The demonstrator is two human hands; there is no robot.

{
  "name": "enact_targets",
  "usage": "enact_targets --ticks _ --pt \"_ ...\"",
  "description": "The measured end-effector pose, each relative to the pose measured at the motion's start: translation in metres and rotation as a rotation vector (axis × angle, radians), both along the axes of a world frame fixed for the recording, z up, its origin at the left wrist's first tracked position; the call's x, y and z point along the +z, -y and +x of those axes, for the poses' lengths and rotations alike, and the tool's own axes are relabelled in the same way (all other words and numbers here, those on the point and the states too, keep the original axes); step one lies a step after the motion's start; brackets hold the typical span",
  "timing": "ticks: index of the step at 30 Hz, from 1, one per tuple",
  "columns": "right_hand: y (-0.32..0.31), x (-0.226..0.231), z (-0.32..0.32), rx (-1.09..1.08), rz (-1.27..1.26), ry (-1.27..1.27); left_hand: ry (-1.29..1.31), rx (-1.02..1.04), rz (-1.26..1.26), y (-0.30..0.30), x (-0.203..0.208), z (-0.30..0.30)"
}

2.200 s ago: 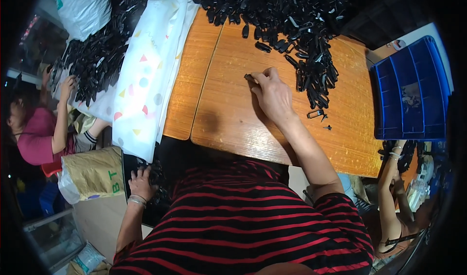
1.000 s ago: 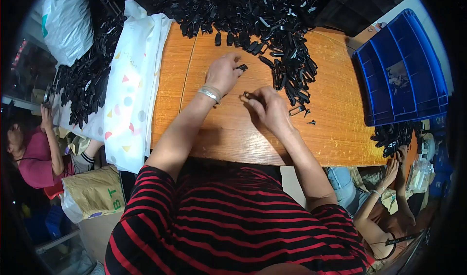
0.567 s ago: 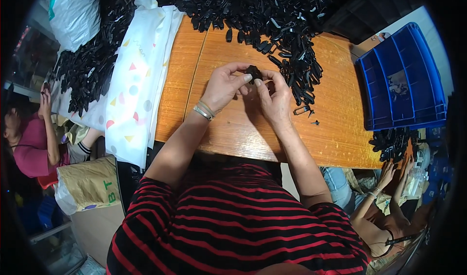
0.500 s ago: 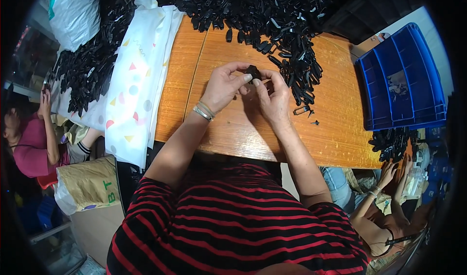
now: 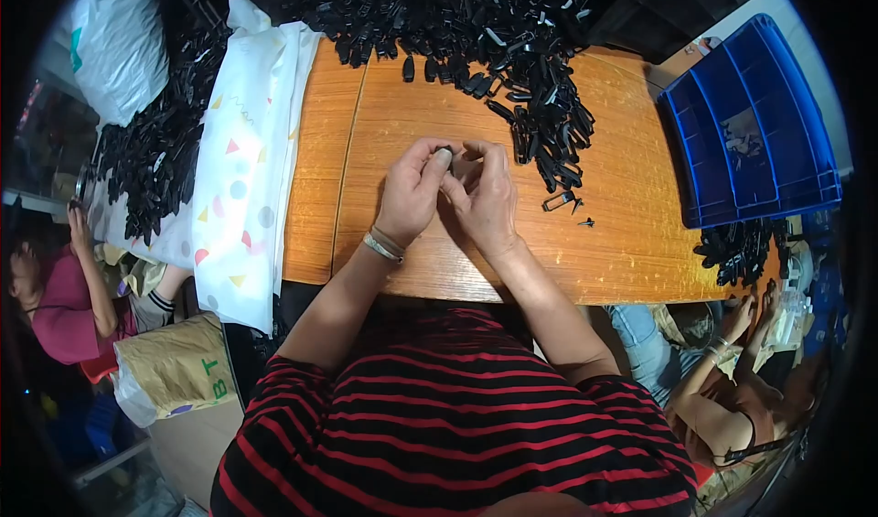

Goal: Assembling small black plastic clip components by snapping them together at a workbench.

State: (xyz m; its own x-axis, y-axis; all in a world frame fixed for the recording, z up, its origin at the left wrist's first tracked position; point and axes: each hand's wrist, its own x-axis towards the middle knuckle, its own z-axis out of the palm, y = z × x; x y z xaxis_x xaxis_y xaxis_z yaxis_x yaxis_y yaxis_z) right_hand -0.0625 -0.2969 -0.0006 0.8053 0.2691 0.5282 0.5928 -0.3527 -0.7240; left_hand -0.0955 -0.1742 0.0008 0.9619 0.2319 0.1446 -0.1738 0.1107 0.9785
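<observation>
Both my hands meet above the middle of the wooden table. My left hand is closed, with thumb and forefinger pinching a small black plastic part. Most of that part is hidden by the fingers, so its exact kind does not show. My right hand is curled against the same part from the other side. Its thumb touches the lower end, and some of its fingertips are out of sight. Beyond the hands lies a large pile of black plastic parts, which trails down the right side of the table.
A black frame-shaped piece and a tiny black bit lie right of my hands. A blue crate stands at the right. White patterned sheeting covers the left edge. People work at both sides, near further black piles.
My hands have come slightly nearer and to the left. The black part has turned and is more covered by my fingers. The whole view has shifted a little.
</observation>
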Motion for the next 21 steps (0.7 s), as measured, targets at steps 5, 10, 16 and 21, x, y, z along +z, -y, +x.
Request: enact_targets --ticks 5,10,16,21 --pt "0.0 -0.007 -0.009 0.133 0.007 -0.172 0.015 -0.215 0.023 -0.009 0.002 0.002" --pt "-0.001 -0.017 -0.003 0.183 -0.013 -0.28 -0.093 -0.282 -0.045 -0.017 -0.007 0.008" --pt "0.023 0.007 0.056 0.273 -0.254 -0.25 -0.338 -0.14 -0.005 -0.052 0.0 0.047" --pt "0.027 0.029 0.113 -0.105 -0.641 0.033 -0.132 0.172 0.761 -0.098 0.015 0.108"
